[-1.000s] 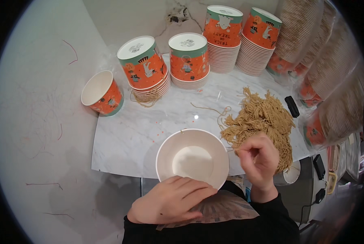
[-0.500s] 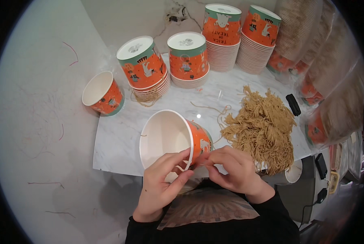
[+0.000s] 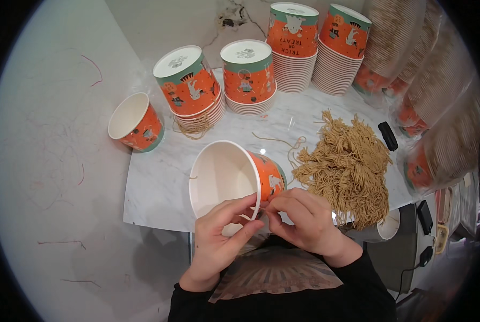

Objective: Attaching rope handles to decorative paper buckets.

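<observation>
White marble counter (image 3: 159, 188) filled the middle of the view, with grey floor (image 3: 52, 214) spreading off to nine o'clock and a few stray threads lying on it. Right at centre, an orange paper bucket (image 3: 229, 174) lay tipped on its side, its white mouth turned toward the person. The left hand (image 3: 218, 241) came in from six o'clock and had its grip pinched on the bucket's near rim, thumb inside, fingers curled just below the lip. The right hand (image 3: 302, 222) sat just beside it at five o'clock, fingertips closed narrow against the same stretch of rim; whether a strand was caught between them, I couldn't tell. Both hands were nearly touching there.

At three o'clock from the bucket, a heap of tan string pieces (image 3: 353, 169) sprawled on the counter, a few loose strands trailing toward the bucket. A small black object (image 3: 388, 136) lay beyond the heap. At ten o'clock a single open bucket (image 3: 135, 122) stood tilted at the counter's edge. Up at twelve, upside-down stacks of orange buckets (image 3: 248, 80) lined the back, and bagged stacks (image 3: 438, 107) leaned at two o'clock.
</observation>
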A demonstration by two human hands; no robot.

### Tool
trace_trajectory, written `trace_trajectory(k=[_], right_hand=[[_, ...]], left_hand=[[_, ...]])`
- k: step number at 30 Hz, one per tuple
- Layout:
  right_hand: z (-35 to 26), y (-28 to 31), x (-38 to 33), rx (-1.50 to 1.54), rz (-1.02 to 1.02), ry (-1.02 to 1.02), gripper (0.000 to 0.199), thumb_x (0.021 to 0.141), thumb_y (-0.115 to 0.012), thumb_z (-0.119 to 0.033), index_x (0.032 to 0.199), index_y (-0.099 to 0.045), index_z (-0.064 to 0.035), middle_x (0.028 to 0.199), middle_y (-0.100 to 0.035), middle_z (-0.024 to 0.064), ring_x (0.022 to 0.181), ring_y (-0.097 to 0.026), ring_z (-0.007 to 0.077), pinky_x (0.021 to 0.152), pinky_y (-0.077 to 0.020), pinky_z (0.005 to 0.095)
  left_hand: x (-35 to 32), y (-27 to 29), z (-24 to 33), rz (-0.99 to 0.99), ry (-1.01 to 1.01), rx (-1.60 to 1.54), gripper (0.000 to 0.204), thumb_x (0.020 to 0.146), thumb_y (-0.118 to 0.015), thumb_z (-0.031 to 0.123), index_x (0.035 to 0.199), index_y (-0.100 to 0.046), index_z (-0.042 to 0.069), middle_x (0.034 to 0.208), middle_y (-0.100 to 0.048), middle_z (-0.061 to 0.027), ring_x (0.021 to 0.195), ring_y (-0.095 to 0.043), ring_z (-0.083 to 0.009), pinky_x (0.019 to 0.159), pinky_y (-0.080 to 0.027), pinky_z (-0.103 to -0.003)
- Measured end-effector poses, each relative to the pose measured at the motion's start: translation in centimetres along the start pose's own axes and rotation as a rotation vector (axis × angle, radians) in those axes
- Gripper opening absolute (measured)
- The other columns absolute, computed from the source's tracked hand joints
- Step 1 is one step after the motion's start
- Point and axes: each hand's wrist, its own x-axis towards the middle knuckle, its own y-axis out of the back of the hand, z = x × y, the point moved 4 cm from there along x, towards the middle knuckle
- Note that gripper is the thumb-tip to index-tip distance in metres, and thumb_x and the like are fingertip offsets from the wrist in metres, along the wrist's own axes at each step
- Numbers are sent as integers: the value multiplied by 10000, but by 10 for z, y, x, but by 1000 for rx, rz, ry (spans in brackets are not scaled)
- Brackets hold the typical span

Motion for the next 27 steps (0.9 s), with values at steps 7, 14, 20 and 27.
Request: trace_trajectory(k=[7, 14, 20, 27], right_hand=[[2, 0, 0, -33, 6, 5, 272, 703, -755, 2, 946, -639, -31, 802, -611, 82, 657, -641, 239, 538, -519, 326], [2, 1, -1, -53, -21, 18, 274, 713, -762, -19, 962, -649, -29, 836, -625, 91, 725, -658, 260, 594, -541, 346], [4, 1, 0, -27, -53, 12, 275, 724, -756, -14, 981, -657, -17, 903, -641, 111, 785, -677, 280, 641, -563, 354], [12, 2, -1, 1, -61, -1, 299, 716, -741, -7, 1003, -659, -13, 942, -652, 123, 868, -688, 305, 698, -579, 365]], left_hand=[[4, -2, -2, -12, 13, 4, 424, 857, -721, -28, 1271, -635, -1, 1103, -687, -121, 963, -666, -161, 794, -557, -281], [8, 4, -9, -100, 63, -106, 328, 887, -664, -48, 1214, -649, -26, 1113, -675, -121, 975, -659, -162, 802, -554, -286], [14, 1, -18, -94, 83, -138, 244, 873, -643, -82, 1114, -665, -50, 1062, -674, -120, 965, -675, -169, 800, -563, -287], [13, -8, -30, 45, 94, -3, 222, 839, -699, -44, 1059, -674, -44, 975, -683, -108, 879, -710, -190, 780, -569, -300]])
